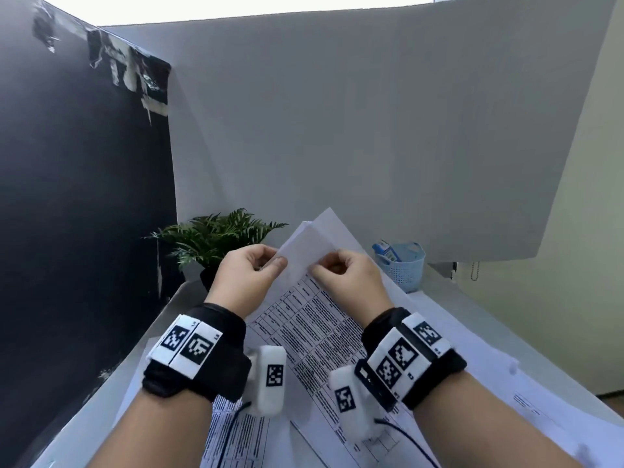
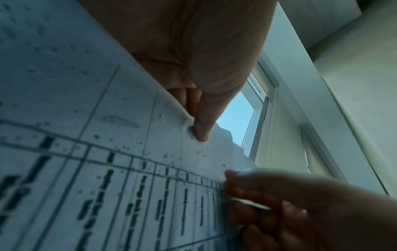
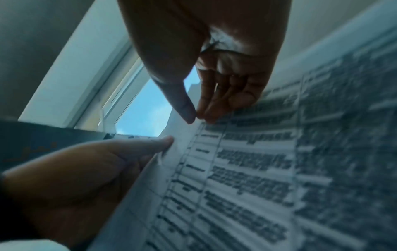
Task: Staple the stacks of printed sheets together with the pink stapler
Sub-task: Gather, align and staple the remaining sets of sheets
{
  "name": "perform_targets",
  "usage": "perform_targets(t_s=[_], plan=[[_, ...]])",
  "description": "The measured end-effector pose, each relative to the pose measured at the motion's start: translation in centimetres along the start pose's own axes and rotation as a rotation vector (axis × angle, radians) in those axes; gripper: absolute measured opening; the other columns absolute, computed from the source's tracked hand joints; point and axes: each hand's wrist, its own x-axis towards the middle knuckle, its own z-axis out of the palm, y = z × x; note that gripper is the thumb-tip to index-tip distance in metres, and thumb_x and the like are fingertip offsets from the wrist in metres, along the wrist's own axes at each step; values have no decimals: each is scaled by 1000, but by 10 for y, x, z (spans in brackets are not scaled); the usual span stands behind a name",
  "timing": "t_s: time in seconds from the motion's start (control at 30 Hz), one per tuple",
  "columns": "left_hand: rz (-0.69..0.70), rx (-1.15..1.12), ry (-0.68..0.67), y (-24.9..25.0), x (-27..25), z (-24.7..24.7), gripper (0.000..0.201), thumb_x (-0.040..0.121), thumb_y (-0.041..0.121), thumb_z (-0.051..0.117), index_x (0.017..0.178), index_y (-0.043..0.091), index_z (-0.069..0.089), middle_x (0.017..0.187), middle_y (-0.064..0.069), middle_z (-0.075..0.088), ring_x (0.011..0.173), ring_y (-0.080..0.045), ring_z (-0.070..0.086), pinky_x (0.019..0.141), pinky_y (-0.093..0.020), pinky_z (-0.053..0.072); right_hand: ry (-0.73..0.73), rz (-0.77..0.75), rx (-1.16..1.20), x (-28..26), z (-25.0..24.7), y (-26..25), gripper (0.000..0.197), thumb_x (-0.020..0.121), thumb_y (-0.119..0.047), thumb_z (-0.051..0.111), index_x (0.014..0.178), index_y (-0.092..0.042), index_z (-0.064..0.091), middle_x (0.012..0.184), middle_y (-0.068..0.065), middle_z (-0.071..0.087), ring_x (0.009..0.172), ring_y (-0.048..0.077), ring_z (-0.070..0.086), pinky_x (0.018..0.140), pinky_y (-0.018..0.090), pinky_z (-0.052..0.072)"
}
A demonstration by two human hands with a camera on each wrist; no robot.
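I hold a stack of printed sheets [image 1: 304, 319] tilted up off the table, its table of text facing me. My left hand [image 1: 275, 261] pinches the stack's upper left edge between thumb and fingers. My right hand [image 1: 320, 269] pinches the same corner area just to the right, where a blank top corner [image 1: 310, 238] is bent over. The left wrist view shows my left hand [image 2: 198, 132] pinching the sheets [image 2: 107, 169], and the right wrist view shows my right hand [image 3: 196, 118] pinching the sheets [image 3: 257, 169]. No pink stapler is in view.
More printed sheets [image 1: 236, 430] lie on the white table [image 1: 101, 400] under my wrists and to the right [image 1: 506, 383]. A potted fern [image 1: 219, 238] stands at the back left and a blue basket [image 1: 403, 268] at the back right. A black panel [image 1: 84, 197] walls off the left.
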Motion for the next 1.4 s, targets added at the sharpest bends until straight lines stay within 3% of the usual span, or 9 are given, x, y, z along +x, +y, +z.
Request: perform_targets(t_s=[0.17,0.37,0.5,0.6,0.77,0.9,1.1,1.27,1.4], plan=[[29,-106,-23,3,-7,4,11,85,11,68,79,20,70,80,-7,73,67,-11,66,69,-31,57,-104,166,135,7,12,1,21,77,-29,72,68,-11,69,64,2,66,53,10,56,55,24,45],[49,-29,-22,1,-6,3,10,85,17,69,80,26,72,78,-3,73,76,-24,70,74,-42,58,-186,197,239,8,12,-3,11,80,-14,67,74,-5,69,63,2,62,40,3,46,43,13,37],[34,-33,1,3,-8,0,9,85,18,69,81,26,71,78,-2,74,74,-23,70,74,-44,58,-169,80,200,7,15,-2,11,79,-14,68,68,-15,66,59,-7,60,47,3,49,53,19,42],[27,-39,19,4,-8,-2,6,85,18,69,83,24,71,77,-2,74,71,-19,70,73,-42,59,-138,-53,147,3,13,-2,17,80,-12,69,65,-17,61,47,-13,51,43,-3,44,49,10,36],[64,16,-10,7,-11,0,5,86,21,68,86,22,73,74,-1,72,69,-19,69,68,-41,59,-117,-183,-106,3,6,-6,7,78,-18,66,72,-16,65,63,-9,59,54,0,50,54,9,38],[78,36,-26,8,-12,2,6,86,20,67,86,23,73,74,1,72,69,-15,69,67,-39,59,-100,-206,-146,2,6,-8,7,76,-18,66,70,-14,64,63,-4,62,55,10,58,55,22,49],[54,19,17,7,-9,-1,6,84,21,69,83,27,71,77,1,73,72,-17,70,72,-43,58,-136,-371,-179,2,9,-7,7,83,-14,61,79,-9,63,64,-11,53,55,2,46,56,11,37],[49,0,31,8,-9,-7,3,83,21,70,84,24,72,76,2,74,75,-20,71,75,-47,57,-129,-472,-152,0,12,-6,6,86,-12,59,84,-7,62,75,-2,57,57,-1,42,57,10,33],[68,33,10,6,-7,-13,6,83,23,71,89,22,71,79,2,73,73,-16,69,73,-41,57,-130,-416,-70,0,17,-5,7,89,-15,57,82,-13,59,71,-5,54,52,-1,42,54,10,32]])
